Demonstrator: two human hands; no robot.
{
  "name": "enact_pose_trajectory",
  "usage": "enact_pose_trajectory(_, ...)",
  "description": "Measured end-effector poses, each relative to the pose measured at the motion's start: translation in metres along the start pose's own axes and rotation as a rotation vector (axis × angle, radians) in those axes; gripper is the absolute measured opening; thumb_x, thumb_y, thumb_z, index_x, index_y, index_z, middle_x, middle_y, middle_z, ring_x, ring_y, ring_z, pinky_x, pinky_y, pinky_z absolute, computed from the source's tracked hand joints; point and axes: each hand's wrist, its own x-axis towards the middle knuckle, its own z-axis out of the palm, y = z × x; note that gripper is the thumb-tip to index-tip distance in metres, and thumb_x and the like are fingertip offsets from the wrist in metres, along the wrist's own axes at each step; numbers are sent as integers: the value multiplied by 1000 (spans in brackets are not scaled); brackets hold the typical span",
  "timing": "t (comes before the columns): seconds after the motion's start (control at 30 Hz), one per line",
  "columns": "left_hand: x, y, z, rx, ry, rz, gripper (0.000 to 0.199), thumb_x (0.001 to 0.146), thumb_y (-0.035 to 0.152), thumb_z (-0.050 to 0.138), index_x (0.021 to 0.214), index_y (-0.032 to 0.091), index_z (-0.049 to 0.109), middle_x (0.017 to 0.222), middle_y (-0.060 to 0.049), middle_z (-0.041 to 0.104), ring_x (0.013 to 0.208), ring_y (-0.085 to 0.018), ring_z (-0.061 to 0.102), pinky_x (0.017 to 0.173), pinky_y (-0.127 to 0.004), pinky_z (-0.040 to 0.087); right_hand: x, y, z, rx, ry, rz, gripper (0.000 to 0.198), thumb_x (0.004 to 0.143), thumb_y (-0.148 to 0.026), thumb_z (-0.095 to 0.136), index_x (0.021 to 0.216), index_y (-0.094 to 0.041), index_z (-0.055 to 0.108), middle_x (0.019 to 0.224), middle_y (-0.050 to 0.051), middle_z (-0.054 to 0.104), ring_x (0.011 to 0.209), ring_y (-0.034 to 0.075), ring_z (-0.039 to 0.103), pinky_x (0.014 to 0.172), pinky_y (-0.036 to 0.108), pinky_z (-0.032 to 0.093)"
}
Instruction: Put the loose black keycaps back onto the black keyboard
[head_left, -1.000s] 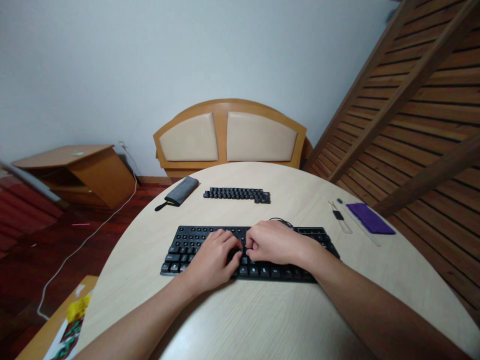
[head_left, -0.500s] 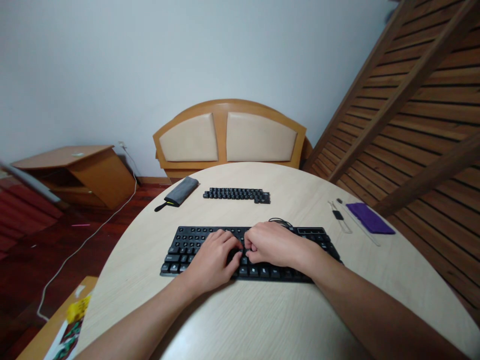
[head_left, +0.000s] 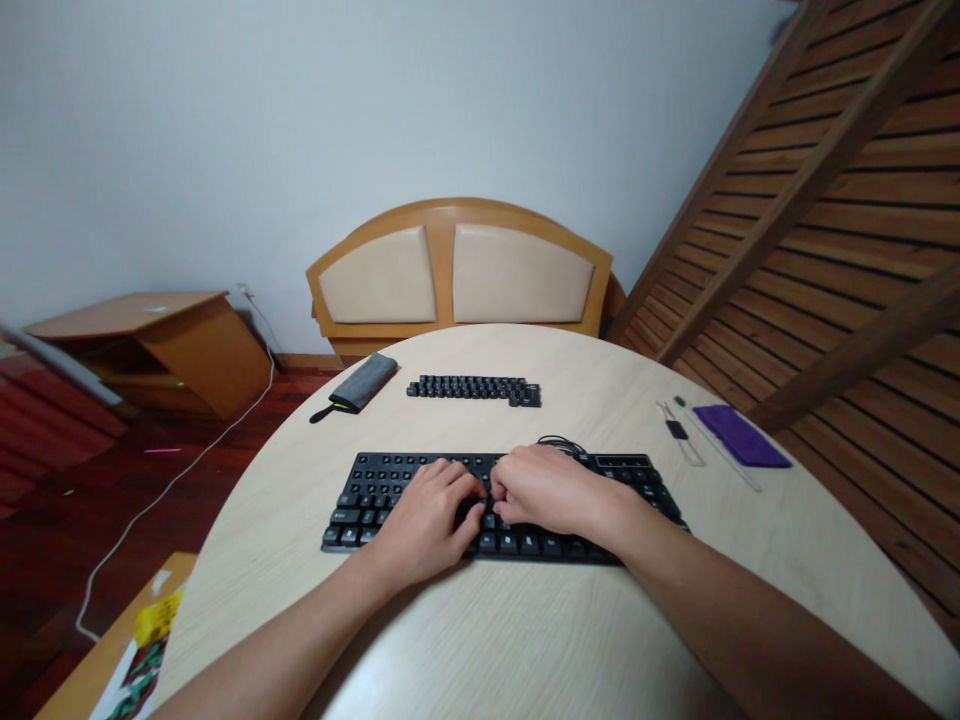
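Observation:
A black keyboard (head_left: 517, 543) lies flat on the table in front of me, several of its upper-left key positions bare of caps. Over its middle, my left hand (head_left: 431, 515) is curled, thumb and index finger brought together at the keys. My right hand (head_left: 544, 487) is closed close beside it, its fingertips down at the same spot. Whatever the fingertips pinch is too small and too covered to name. Behind the keyboard, loose black keycaps (head_left: 474, 387) lie in neat rows. The keyboard's coiled cable (head_left: 561, 442) shows past my right hand.
On the round table (head_left: 570, 640), a grey pouch (head_left: 365, 383) lies at the far left. A wire tool with a black handle (head_left: 676, 429), a thin brush (head_left: 716, 445) and a purple cloth (head_left: 742, 437) lie at the right. A padded chair back (head_left: 445, 260) stands behind.
Both hands stay at the middle of the keyboard with almost no movement. My right hand and wrist have shifted very slightly; the view has moved a touch.

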Motion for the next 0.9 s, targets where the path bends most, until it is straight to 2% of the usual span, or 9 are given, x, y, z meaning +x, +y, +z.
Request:
enact_pose_trajectory(0.27, 0, 2, -1, -16, -3, 0, 11, 93, 21, 52, 97, 20, 62, 95, -6, 64, 94, -25, 55, 84, -41, 44, -3, 16, -10, 105, -18, -25, 14, 82, -29, 63, 85, -24, 75, 81, 3, 75, 73, 20, 68, 61, 27, 41)
enact_pose_trajectory(0.33, 1, 2, -2, -17, -5, -2, 11, 93, 21, 52, 97, 20, 62, 96, -6, 64, 95, -25, 55, 84, -42, 44, 0, 27, -12, 87, 56, 11, 17, 86, -29, 59, 88, -23, 75, 87, 5, 76, 80, 21, 68, 67, 28, 43)
enact_pose_trajectory(0.4, 1, 2, -2, -19, -3, 1, 12, 94, 21, 51, 98, 20, 62, 96, -5, 64, 95, -25, 55, 85, -42, 44, 6, 41, -10, 31, 204, 72, 22, 92, -30, 55, 98, -19, 74, 99, 9, 75, 94, 25, 67, 80, 32, 46)
enact_pose_trajectory(0.47, 0, 1, -1, -20, 1, 7, 12, 94, 21, 51, 98, 20, 62, 96, -5, 64, 95, -25, 55, 85, -41, 44, 14, 56, -3, -27, 314, 126, 27, 92, -27, 55, 112, -15, 69, 115, 13, 71, 111, 29, 60, 93, 38, 43)
enact_pose_trajectory(0.57, 0, 1, -1, -22, 8, 12, 12, 94, 21, 51, 98, 20, 62, 96, -6, 64, 94, -25, 55, 84, -41, 44, 26, 76, 15, -29, 390, 174, 43, 93, -28, 54, 133, -12, 56, 135, 17, 60, 127, 31, 48, 104, 43, 38)
enact_pose_trajectory(0.73, 0, 0, 0, -18, 8, 12, 12, 94, 22, 51, 98, 20, 62, 96, -5, 64, 94, -25, 55, 84, -41, 44, 39, 98, 41, 76, 375, 151, 71, 88, -36, 55, 152, -13, 33, 155, 14, 41, 145, 33, 26, 115, 47, 25)
enact_pose_trajectory(0.9, 0, 0, 0, -18, 12, 12, 12, 94, 22, 50, 97, 20, 62, 95, -6, 63, 93, -25, 55, 83, -41, 44, 44, 108, 49, 132, 340, 138, 83, 83, -40, 56, 155, -11, 27, 158, 16, 36, 149, 33, 15, 117, 48, 18)
